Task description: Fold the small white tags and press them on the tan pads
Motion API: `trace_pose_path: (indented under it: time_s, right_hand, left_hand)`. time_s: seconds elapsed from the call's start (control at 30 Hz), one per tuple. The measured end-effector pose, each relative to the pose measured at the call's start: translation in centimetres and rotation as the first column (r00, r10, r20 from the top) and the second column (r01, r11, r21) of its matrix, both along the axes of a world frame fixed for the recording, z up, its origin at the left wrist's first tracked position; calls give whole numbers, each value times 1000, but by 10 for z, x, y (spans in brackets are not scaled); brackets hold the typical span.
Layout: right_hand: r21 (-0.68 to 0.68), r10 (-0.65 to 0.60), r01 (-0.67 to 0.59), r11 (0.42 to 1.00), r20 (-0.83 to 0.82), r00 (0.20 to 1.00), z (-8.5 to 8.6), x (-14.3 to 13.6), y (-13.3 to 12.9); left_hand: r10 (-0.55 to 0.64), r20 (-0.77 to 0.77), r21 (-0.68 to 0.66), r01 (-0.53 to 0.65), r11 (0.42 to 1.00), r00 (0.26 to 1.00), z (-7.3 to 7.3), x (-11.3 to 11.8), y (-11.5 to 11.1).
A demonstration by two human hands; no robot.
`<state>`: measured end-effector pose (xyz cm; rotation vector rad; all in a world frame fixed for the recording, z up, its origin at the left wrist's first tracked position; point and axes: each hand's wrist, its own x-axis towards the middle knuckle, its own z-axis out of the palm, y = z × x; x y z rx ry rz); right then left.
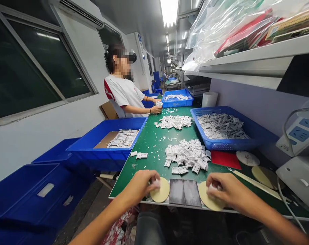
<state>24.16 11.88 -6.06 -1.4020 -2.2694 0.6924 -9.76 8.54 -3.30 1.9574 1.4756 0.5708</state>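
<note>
My left hand (147, 181) is closed in a pinch over a round pale-yellow disc (162, 194) at the table's front edge. A small white plastic part seems to sit in its fingertips, blurred and mostly covered. Over a matching yellow disc (208, 200) to the right, my right hand (222, 186) is pinched on another small white part, also blurred. Two dark, scuffed rectangular pads (184, 192) lie between the discs. Just beyond them is a heap of white plastic parts (186, 153). Whether the held parts touch the discs, I cannot tell.
A co-worker (126, 88) stands at the table's left side, hands on white parts. Blue baskets (210, 144) and crates (75, 148) flank the green table (149, 136). Right are a red sheet (224, 160), a pale strip (259, 182), a power socket (299, 132) and a cable.
</note>
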Motion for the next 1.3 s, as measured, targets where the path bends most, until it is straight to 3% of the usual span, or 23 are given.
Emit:
trace_pose_path:
  time_s: [0.1, 0.17, 0.33, 0.47, 0.6, 0.7, 0.8, 0.87, 0.93, 1.0, 1.1, 1.2, 1.3]
  right_hand:
    - [39, -56, 56, 998, 3, 998, 2, -2, 0]
    - [4, -14, 14, 1000, 8, 1000, 4, -1, -1]
    - [39, -26, 25, 999, 37, 999, 7, -1, -6]
    - [67, -62, 60, 996, 30, 998, 4, -1, -7]
    - [-1, 25, -25, 1000, 6, 1000, -2, 2, -7]
    - [86, -50, 49, 995, 8, 999, -4, 3, -7]
    - [34, 14, -15, 999, 31, 999, -3, 2, -5]
    - [49, -32, 30, 998, 38, 999, -3, 3, -3]
    - [54, -55, 54, 997, 17, 998, -6, 4, 0]
    - [44, -2, 2, 999, 9, 1000, -10, 5, 1]
    - [206, -61, 61, 977, -7, 998, -16, 3, 1]
    - [320, -84, 114, 941, -106, 991, -13, -8, 4]
    - [323, 46, 10, 946, -167, 985, -3, -31, 16]
  left_hand:
    - [56, -7, -47, -56, 997, 998, 1, 2, 1]
    - [80, -22, -57, -81, 995, 997, 0, 2, 1]
    - [71, -49, -12, -72, 997, 996, -2, 1, 4]
    - [156, -77, 73, -151, 986, 985, -2, 2, 2]
    - [15, -47, -52, -17, 998, 999, -1, 6, -6]
    - [100, -66, 30, -98, 995, 993, -1, 9, -8]
    - [73, -70, 11, -72, 997, 995, -2, 11, -5]
    - [74, -87, 9, -73, 997, 993, -4, 10, -4]
    - [96, -143, 65, -87, 994, 985, -8, 9, -4]
    - [129, -209, 139, -101, 985, 969, -12, 9, -5]
    - [257, -238, 287, -185, 940, 937, -16, 14, -5]
    - [240, -177, 322, -174, 931, 954, -16, 27, 7]
    - [142, -85, 301, -110, 947, 986, -20, 47, 37]
